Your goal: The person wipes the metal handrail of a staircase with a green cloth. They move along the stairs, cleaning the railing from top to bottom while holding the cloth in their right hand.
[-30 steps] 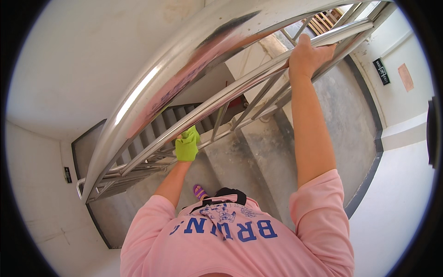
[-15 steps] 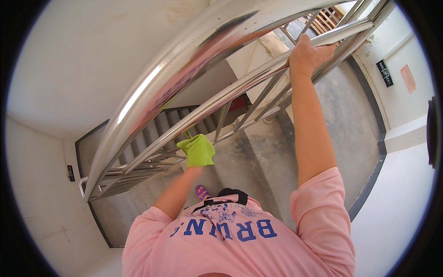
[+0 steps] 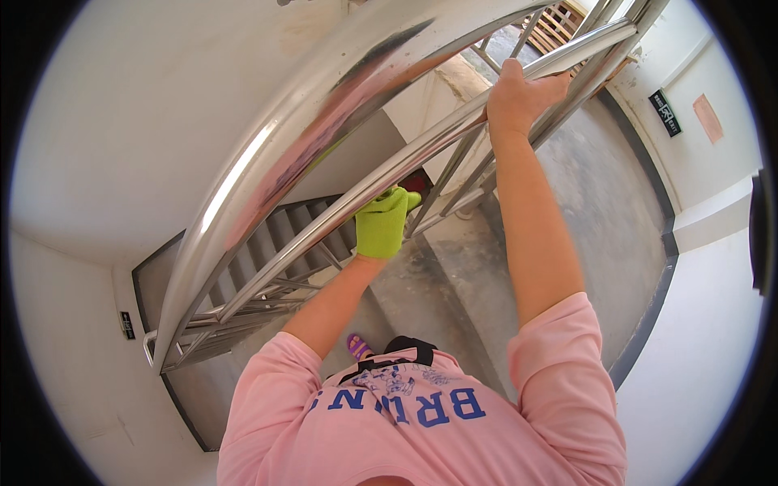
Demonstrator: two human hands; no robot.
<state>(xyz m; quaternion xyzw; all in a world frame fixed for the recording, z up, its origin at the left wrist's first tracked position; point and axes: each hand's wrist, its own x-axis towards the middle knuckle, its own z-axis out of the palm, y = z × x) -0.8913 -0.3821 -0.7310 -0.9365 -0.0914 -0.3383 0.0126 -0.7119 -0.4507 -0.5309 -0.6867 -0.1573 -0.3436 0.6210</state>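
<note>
My right hand (image 3: 520, 99) is closed around the middle rail of a shiny metal stair railing (image 3: 478, 109), its thumb lying along the tube. A lime-green cloth covering (image 3: 381, 230), glove-like in shape, hides my left hand down to the wrist. This covered hand is up against the underside of the same rail, among the thin uprights, and looks curled around the metal. Its fingers are hidden by the green fabric and the rail. Above both hands curves the thick top handrail (image 3: 267, 154), scuffed in places.
Grey concrete steps (image 3: 454, 300) run beneath me, and a lower flight (image 3: 284, 235) shows through the railing. One purple sandal (image 3: 357, 347) is on a step. At right are the landing (image 3: 600, 178) and a white wall with an exit sign (image 3: 665, 112). Wooden slats (image 3: 559, 28) lie beyond the rails.
My left hand in its green covering has moved up and to the right, onto the underside of the middle rail. My right hand keeps its hold; the view has shifted slightly.
</note>
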